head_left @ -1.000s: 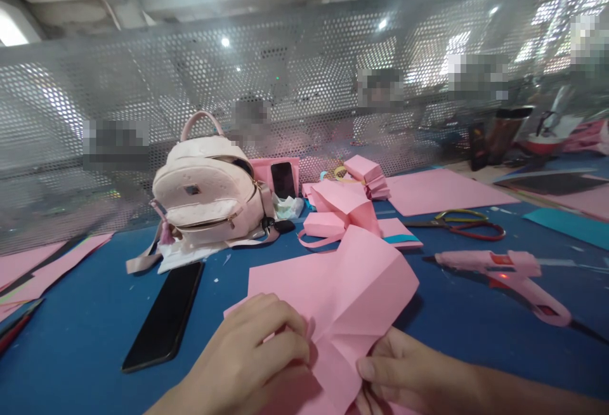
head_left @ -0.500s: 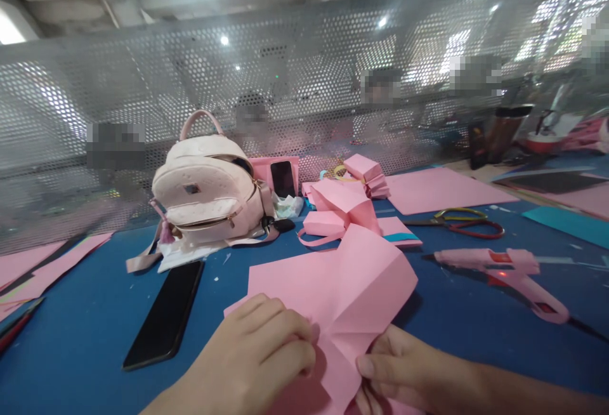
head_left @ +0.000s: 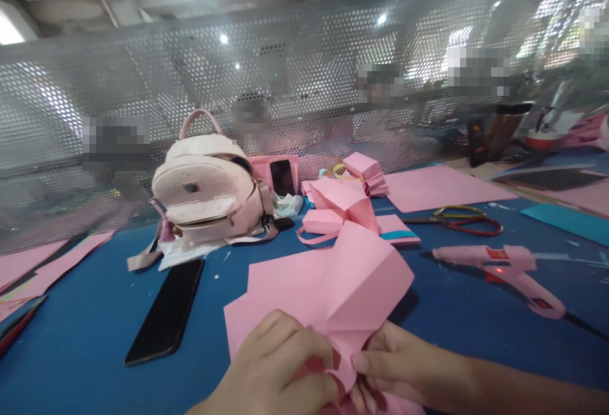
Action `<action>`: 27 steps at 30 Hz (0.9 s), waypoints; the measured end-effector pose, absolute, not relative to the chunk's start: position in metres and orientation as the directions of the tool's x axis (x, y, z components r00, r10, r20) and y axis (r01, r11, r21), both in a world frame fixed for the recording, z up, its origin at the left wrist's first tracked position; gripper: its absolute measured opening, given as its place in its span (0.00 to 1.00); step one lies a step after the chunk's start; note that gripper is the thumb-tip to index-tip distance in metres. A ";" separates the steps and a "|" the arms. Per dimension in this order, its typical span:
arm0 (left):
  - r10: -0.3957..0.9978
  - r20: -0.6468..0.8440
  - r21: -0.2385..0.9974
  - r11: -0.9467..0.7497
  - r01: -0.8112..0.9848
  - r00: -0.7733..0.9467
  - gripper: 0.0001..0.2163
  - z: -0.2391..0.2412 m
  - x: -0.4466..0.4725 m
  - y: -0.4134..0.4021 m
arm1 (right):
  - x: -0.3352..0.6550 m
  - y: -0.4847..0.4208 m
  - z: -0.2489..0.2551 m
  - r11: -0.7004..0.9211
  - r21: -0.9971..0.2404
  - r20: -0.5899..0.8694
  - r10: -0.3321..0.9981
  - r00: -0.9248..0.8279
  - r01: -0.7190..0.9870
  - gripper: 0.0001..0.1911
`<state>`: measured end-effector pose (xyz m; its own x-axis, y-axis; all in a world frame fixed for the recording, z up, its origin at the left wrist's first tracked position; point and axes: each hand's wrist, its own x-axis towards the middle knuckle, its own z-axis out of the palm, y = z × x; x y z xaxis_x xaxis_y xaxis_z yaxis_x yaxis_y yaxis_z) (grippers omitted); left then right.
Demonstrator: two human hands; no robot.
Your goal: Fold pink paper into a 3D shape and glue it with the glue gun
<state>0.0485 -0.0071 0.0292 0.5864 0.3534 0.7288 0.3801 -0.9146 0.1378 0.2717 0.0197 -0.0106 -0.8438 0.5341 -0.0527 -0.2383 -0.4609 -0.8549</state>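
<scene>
A creased sheet of pink paper [head_left: 368, 275] stands partly folded between my hands, its upper flap tilted up to the right. My right hand [head_left: 387, 361] pinches its lower right edge, thumb on the near face. Curled fingers of my left hand [head_left: 290, 364] grip the lower left part of the same sheet; the fingertips are partly hidden by the paper. Beneath lies flat pink paper [head_left: 276, 282] on the blue table. Just beyond are a pink folded paper piece [head_left: 349, 199] and a small pink paper box [head_left: 322, 221].
A pale pink backpack [head_left: 204, 186] stands at the back left, with a black phone [head_left: 166, 313] before it. On the right lie a pink glue gun [head_left: 499, 269] with a lit red light and scissors [head_left: 461, 219]. A perforated metal screen [head_left: 304, 91] borders the table.
My left hand has moved right and slightly down, closing on the lower part of the creased sheet. My right hand keeps its pinch, and the sheet's lower flap has bent.
</scene>
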 end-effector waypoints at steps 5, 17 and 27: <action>0.367 0.705 0.139 -0.910 0.389 0.607 0.08 0.039 0.049 -0.010 | 0.273 0.020 -0.014 -0.466 -0.853 -0.063 0.541 -0.838 -0.237 0.22; 0.251 0.738 0.025 -0.938 0.346 0.626 0.14 0.040 0.047 -0.010 | 0.273 0.020 -0.014 -0.492 -0.844 -0.107 0.545 -0.832 -0.214 0.24; 0.289 0.756 0.157 -0.951 0.267 0.587 0.05 0.025 0.045 -0.013 | 0.274 0.019 -0.014 -0.504 -0.826 -0.076 0.545 -0.835 -0.253 0.21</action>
<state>0.0448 -0.0129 0.0251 0.5868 0.2895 0.7562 0.2668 -0.9509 0.1570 0.2739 0.0186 -0.0137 -0.8353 0.5445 -0.0763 -0.2532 -0.5041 -0.8257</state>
